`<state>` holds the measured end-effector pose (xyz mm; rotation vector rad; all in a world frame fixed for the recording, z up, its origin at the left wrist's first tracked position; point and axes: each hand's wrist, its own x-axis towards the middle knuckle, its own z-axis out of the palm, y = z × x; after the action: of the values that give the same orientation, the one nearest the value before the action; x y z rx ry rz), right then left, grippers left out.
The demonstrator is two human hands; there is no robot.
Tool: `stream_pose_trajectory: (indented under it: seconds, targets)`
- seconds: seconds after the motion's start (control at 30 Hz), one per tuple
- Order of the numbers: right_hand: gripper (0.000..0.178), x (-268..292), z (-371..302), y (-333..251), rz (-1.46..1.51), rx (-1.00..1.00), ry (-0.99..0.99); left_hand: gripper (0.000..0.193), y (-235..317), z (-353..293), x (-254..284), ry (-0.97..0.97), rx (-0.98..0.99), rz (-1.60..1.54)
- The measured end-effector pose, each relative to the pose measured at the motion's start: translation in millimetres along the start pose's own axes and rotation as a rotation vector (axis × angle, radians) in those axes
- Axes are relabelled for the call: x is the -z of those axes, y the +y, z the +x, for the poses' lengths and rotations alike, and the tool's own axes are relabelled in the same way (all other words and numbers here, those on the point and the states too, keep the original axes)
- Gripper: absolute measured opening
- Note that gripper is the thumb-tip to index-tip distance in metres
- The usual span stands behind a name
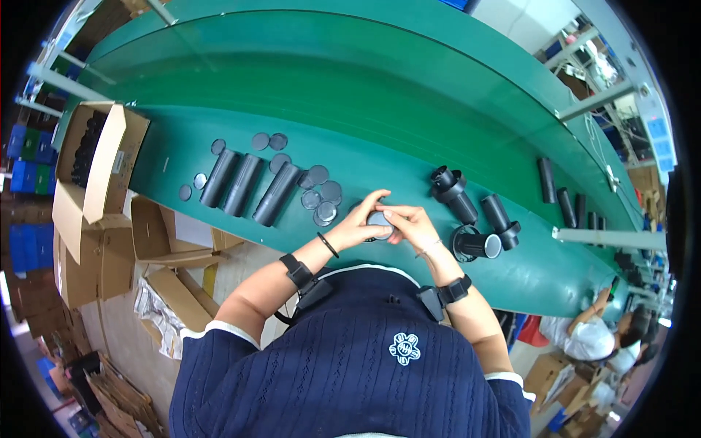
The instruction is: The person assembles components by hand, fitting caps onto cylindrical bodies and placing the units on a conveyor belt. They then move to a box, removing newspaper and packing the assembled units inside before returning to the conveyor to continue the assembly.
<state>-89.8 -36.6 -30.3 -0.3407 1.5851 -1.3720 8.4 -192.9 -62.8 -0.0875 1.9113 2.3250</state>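
Head view: both your hands meet over the worktop point(409, 288), close to its near edge and in front of your chest. Your left fingers point(372, 201) and right fingers point(399, 211) are grasping one round grey-topped piece point(379, 221) between them, left hand around its left side, right fingers over its top and right side. Its lower part is hidden behind your grip, so you cannot tell how far down it reaches.

Just left of your left fingers lies a loose cluster of dark discs point(331, 192), some overlapping. Further left of them, three black tubes point(243, 186) lie side by side, slanting, with more discs around their far ends and to their left. Well left of your fingers, an open cardboard box point(131, 164) holds black parts.

To the right of your right fingers are three black collared tubes point(457, 202), grouped near one another, the nearest with its round pale end facing up toward you. Well beyond them, further right, stands a row of plain black cylinders point(546, 180). A co-worker point(584, 336) is at the far right.
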Motion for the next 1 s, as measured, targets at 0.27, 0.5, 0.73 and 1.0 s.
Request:
stream_pose_trajectory:
  seconds: [0.27, 0.5, 0.73, 1.0]
  targets:
    - [0.075, -4, -9, -41, -0.609, 0.603, 0.200, 0.057, 38, 24, 4, 0.102, -0.030, -0.139]
    - [0.056, 108, -8, -150, -0.767, 0.506, 0.634, 0.049, 53, 84, 10, 0.593, -0.180, 0.016]
    - [0.070, 273, 58, -96, -0.979, 0.181, 0.949, 0.067, -36, 155, -47, 0.370, -0.113, 0.845]
    - [0.076, 285, 45, -80, -1.427, 0.131, 1.087, 0.062, -13, 193, -104, -0.132, -0.546, 1.673]
